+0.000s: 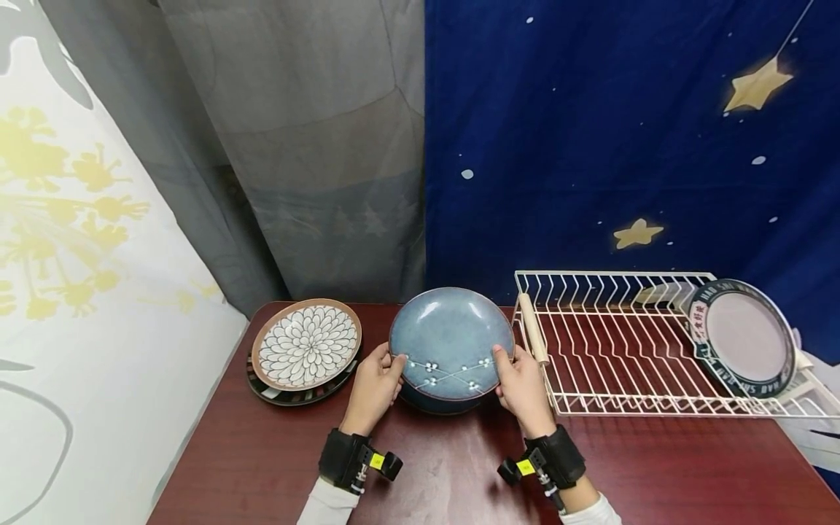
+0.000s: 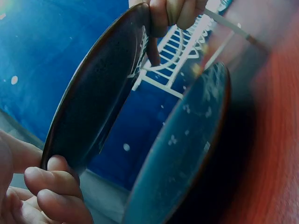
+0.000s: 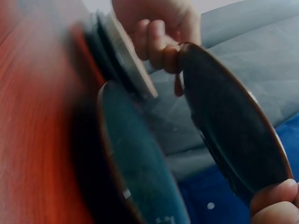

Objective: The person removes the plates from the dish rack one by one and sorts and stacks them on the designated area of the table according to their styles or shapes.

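Observation:
A blue-glazed plate with small white blossoms is held up by both hands at the middle of the table. My left hand pinches its left rim, thumb on the upper face and fingers beneath. On the right rim, my right hand has the same kind of grip. Both wrist views show the dark underside of this held plate, raised with a gap over a second blue blossom plate. In the head view the held plate hides most of that lower one.
To the left, a white petal-patterned plate with a brown rim lies on a dark plate. A white wire dish rack with a wooden bar stands right. One dark-rimmed plate leans at its far right end. Curtains hang behind the table.

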A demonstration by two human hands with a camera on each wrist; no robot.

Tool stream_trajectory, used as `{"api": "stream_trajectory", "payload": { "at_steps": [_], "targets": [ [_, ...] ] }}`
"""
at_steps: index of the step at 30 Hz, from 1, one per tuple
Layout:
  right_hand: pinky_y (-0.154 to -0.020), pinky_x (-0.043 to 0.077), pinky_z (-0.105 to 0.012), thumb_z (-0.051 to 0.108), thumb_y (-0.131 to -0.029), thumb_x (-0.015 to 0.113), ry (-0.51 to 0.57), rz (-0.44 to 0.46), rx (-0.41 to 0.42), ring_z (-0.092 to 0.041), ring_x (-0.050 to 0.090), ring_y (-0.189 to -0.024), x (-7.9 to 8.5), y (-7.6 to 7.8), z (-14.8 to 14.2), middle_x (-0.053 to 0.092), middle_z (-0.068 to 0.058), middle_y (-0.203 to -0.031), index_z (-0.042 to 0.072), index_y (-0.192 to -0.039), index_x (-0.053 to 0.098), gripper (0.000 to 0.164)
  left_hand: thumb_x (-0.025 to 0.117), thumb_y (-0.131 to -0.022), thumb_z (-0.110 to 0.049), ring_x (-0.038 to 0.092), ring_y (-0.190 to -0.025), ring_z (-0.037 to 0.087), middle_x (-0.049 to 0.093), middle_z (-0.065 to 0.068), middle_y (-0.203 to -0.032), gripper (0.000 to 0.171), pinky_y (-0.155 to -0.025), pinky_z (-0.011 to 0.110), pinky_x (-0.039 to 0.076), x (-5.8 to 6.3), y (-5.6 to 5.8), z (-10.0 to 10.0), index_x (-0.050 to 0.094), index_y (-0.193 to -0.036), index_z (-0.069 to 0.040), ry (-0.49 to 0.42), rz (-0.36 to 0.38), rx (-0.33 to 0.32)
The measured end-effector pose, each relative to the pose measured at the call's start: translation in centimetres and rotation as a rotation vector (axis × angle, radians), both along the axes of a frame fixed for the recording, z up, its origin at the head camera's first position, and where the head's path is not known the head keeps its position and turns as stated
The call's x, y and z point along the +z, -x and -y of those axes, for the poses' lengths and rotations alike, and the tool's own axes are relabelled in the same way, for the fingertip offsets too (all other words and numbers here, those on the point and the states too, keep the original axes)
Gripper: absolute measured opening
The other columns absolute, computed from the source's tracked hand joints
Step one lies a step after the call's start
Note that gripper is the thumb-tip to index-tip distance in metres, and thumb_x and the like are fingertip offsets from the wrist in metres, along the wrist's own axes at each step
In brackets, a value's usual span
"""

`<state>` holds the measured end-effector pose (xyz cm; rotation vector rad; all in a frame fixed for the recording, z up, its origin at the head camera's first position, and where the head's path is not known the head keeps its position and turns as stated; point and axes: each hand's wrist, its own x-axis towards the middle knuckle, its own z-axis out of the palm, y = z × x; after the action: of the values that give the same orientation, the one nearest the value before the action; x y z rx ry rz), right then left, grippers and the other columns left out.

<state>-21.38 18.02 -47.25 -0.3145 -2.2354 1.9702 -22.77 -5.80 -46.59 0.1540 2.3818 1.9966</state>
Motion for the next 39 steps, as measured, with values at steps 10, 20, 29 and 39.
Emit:
{"api": "stream_trajectory", "payload": {
  "at_steps": [10, 20, 29, 39],
  "targets": [
    [-0.026, 0.035, -0.029, 0.030, -0.093, 0.053, -0.222, -0.035, -0.030, -0.013, 0.042, -0.027, -2.5, 0.8, -0.3, 0.044, 0.000, -0.040, 0.014, -0.134, 0.042, 0.046, 0.056, -0.091, -0.022, 0.057, -0.056, 0.013, 0.052, -0.001, -0.061, 0.039, -0.048, 0.024, 0.046, -3.6, 1.2, 0.2, 0.052, -0.127, -0.008, 0.138, -0.061, 0.047],
    [-0.035, 0.038, -0.027, 0.028, -0.090, 0.058, -0.466, -0.072, -0.045, -0.011, 0.047, -0.033, -3.9, 1.3, -0.6, 0.050, 0.002, -0.041, 0.010, -0.134, 0.046, 0.048, 0.058, -0.090, -0.022, 0.024, -0.044, 0.003, 0.027, -0.008, -0.056, 0.046, -0.049, 0.020, 0.027, -5.1, 1.7, 0.6, 0.047, -0.133, -0.008, 0.227, -0.104, 0.079],
    [-0.035, 0.039, -0.026, 0.031, -0.090, 0.058, -0.476, -0.020, -0.030, -0.010, 0.047, -0.032, -4.8, 1.2, -0.5, 0.050, 0.004, -0.040, 0.006, -0.135, 0.044, 0.053, 0.057, -0.090, -0.022, 0.033, -0.048, 0.003, 0.035, -0.009, -0.057, 0.048, -0.064, 0.020, 0.036, -5.1, 1.7, 0.7, 0.046, -0.134, -0.007, 0.242, -0.087, 0.084],
    [-0.038, 0.039, -0.025, 0.029, -0.089, 0.060, -0.484, -0.049, -0.027, -0.008, 0.050, -0.036, -5.0, 1.1, -0.4, 0.054, 0.001, -0.043, 0.005, -0.131, 0.049, 0.050, 0.056, -0.091, -0.024, 0.023, -0.045, 0.007, 0.025, -0.008, -0.055, 0.052, -0.051, 0.020, 0.027, -5.6, 1.7, 1.2, 0.041, -0.136, -0.004, 0.260, -0.092, 0.074]
  ]
}}
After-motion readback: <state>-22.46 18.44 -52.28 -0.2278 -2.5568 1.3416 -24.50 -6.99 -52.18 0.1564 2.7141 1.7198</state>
